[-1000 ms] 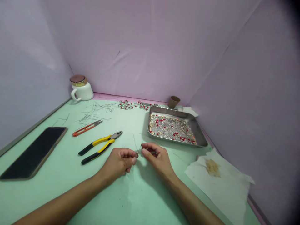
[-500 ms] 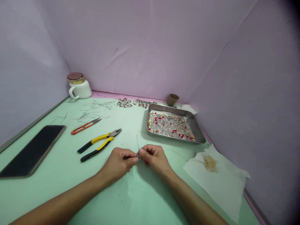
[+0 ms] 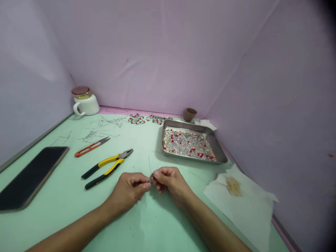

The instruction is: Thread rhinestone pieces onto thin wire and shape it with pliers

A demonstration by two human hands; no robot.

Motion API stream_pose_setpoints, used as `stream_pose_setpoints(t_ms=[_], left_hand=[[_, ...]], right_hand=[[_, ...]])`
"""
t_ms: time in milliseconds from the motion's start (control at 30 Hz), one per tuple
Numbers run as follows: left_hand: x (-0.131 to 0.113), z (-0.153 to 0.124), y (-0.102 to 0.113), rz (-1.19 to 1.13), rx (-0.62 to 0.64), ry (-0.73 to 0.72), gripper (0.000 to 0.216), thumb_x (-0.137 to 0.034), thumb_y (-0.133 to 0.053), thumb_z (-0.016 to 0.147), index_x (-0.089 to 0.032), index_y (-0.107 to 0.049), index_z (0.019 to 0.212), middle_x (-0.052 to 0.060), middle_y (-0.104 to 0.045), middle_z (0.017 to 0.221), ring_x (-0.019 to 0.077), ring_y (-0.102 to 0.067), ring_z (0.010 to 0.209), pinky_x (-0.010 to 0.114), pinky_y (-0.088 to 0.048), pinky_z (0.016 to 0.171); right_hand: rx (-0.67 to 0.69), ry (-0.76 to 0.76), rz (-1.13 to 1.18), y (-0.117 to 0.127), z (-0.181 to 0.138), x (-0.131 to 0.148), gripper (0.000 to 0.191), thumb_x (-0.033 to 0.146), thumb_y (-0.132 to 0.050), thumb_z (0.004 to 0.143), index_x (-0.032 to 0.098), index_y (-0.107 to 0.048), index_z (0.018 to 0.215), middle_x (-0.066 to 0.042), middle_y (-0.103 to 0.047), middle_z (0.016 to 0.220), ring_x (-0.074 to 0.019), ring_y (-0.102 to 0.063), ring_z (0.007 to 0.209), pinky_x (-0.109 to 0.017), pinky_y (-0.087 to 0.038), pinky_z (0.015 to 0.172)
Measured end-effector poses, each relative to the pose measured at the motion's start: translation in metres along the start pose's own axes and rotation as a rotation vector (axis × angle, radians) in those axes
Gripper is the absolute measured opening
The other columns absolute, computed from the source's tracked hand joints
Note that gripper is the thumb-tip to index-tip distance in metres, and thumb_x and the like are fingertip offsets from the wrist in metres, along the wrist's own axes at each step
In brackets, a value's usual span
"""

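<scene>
Metal wire piece (image 3: 151,179) pinched in left hand (image 3: 131,191), right hand (image 3: 170,182) pinching it too, pliers (image 3: 113,169) beyond left hand, bead tray (image 3: 219,148) beyond right hand

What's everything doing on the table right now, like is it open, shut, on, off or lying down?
Mug: upright, lid on
Phone: lying flat, screen dark
Pliers: lying down, handles spread
Orange snips: lying down
Tray: uncovered, beads spread inside
Brown cup: standing, open on top
Wire pieces: loose, scattered
White paper: spread out, tan patch on it
Left hand: pinching a small piece
Right hand: pinching at the same piece
</scene>
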State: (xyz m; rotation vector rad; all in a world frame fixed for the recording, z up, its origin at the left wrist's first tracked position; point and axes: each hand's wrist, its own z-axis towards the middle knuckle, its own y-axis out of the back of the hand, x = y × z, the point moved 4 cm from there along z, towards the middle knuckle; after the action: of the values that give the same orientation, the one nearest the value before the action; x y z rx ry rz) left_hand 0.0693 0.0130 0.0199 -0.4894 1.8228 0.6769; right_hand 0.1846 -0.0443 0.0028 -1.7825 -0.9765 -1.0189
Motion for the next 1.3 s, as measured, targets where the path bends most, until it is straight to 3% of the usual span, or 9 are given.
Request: stream_pose_setpoints(t_ms=[133,300,567,767,900,1033,1167,1300], left_hand=[[0.009,0.004,0.005,-0.051,-0.027,0.074,0.017,-0.029,-0.057,0.064,-0.013,-0.062,0.061,-0.006,-0.042,0.036,0.0065,-0.033,0.034,0.019,-0.026,0.036],[0.008,0.009,0.009,-0.063,0.034,-0.085,0.023,-0.033,-0.061,0.064,-0.014,-0.064,0.075,0.000,-0.055,0.057,0.0099,-0.044,0.052,0.020,-0.035,0.048],[0.005,0.006,0.010,0.025,-0.037,-0.104,0.021,-0.034,-0.058,0.065,-0.015,-0.065,0.061,0.001,-0.056,0.055,0.0130,-0.044,0.055,0.021,-0.034,0.050],[0.008,0.003,0.008,-0.104,-0.115,0.007,0.021,-0.034,-0.059,0.063,-0.013,-0.063,0.057,-0.002,-0.042,0.045,0.0084,-0.032,0.045,0.021,-0.023,0.042],[0.015,0.006,0.006,-0.222,-0.082,0.049,0.023,-0.036,-0.061,0.061,-0.013,-0.061,0.058,-0.005,-0.037,0.042,0.0069,-0.028,0.041,0.020,-0.019,0.039],[0.020,0.007,0.007,-0.227,-0.073,0.064,0.023,-0.038,-0.061,0.062,-0.015,-0.062,0.063,-0.005,-0.038,0.041,0.0075,-0.031,0.041,0.020,-0.022,0.039],[0.017,0.008,0.008,-0.172,-0.101,0.065,0.024,-0.039,-0.063,0.058,-0.015,-0.062,0.059,-0.005,-0.038,0.041,0.0077,-0.031,0.041,0.020,-0.024,0.040],[0.019,0.010,0.007,-0.156,-0.107,0.070,0.026,-0.042,-0.062,0.055,-0.017,-0.063,0.057,-0.004,-0.038,0.040,0.0083,-0.032,0.040,0.021,-0.025,0.039]], right_hand=[[-0.039,0.059,-0.056,0.006,0.003,0.002,0.031,0.040,-0.066,0.059,0.011,-0.057,0.057,0.003,-0.049,0.046,-0.0052,-0.039,0.036,-0.018,-0.032,0.036],[-0.018,0.086,-0.156,0.004,0.003,0.003,0.028,0.037,-0.066,0.059,0.014,-0.052,0.052,0.006,-0.042,0.038,-0.0049,-0.034,0.034,-0.019,-0.028,0.035],[-0.077,0.020,-0.227,0.000,0.002,0.003,0.028,0.037,-0.065,0.055,0.015,-0.049,0.047,0.007,-0.040,0.035,-0.0041,-0.032,0.032,-0.019,-0.024,0.034],[-0.072,0.036,-0.210,-0.003,0.001,0.001,0.030,0.039,-0.063,0.057,0.016,-0.047,0.048,0.007,-0.039,0.036,-0.0043,-0.031,0.032,-0.019,-0.024,0.034],[-0.005,0.045,-0.293,-0.001,-0.001,0.005,0.027,0.039,-0.061,0.061,0.015,-0.051,0.051,0.005,-0.043,0.041,-0.0058,-0.035,0.036,-0.020,-0.026,0.038],[-0.008,0.125,-0.512,0.027,0.003,0.040,0.029,0.039,-0.051,0.071,0.015,-0.057,0.057,0.001,-0.048,0.048,-0.0081,-0.040,0.042,-0.022,-0.030,0.043],[-0.275,0.359,-0.933,0.073,0.017,0.101,0.023,0.029,-0.050,0.072,0.016,-0.056,0.053,0.003,-0.043,0.044,-0.0086,-0.035,0.042,-0.022,-0.023,0.042],[-0.391,0.395,-1.115,0.097,0.046,0.130,0.015,0.025,-0.051,0.071,0.018,-0.064,0.069,-0.001,-0.057,0.056,-0.0114,-0.044,0.048,-0.023,-0.028,0.046]])
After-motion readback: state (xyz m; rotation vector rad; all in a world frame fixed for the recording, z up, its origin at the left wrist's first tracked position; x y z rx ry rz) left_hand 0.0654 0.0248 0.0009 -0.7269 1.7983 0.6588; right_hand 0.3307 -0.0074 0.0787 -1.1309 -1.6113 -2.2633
